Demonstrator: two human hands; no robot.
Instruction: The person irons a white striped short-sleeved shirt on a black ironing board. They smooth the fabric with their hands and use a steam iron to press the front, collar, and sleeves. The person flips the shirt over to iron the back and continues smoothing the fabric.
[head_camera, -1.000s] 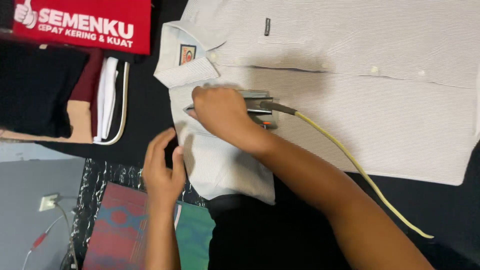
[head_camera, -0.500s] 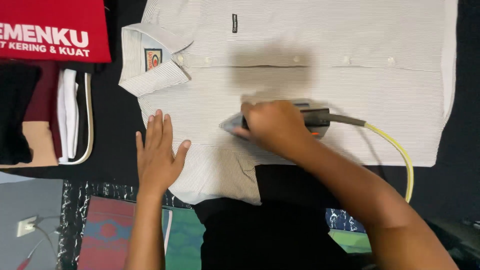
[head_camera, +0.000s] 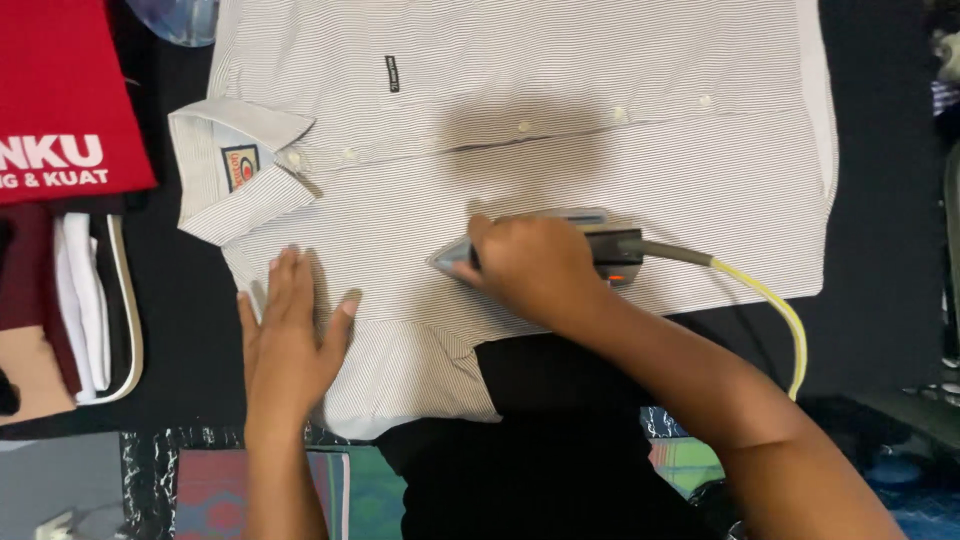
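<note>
A white shirt with fine grey stripes (head_camera: 560, 90) lies flat on a black surface, collar at the left. My right hand (head_camera: 535, 265) grips the handle of a grey clothes iron (head_camera: 590, 245) that rests on the shirt's middle, its tip pointing left. A yellow cord (head_camera: 770, 300) runs from the iron's back end toward the right. My left hand (head_camera: 290, 335) lies flat, fingers spread, pressing the shirt near its shoulder, below the collar (head_camera: 240, 170).
A stack of folded clothes (head_camera: 70, 290) sits at the left, with a red printed cloth (head_camera: 60, 100) above it. A colourful mat (head_camera: 220, 495) shows along the lower edge. Dark objects crowd the right edge (head_camera: 945, 250).
My right hand has slid the iron to the right along the shirt, away from the collar. My left hand went from off the shirt's edge to flat on it.
</note>
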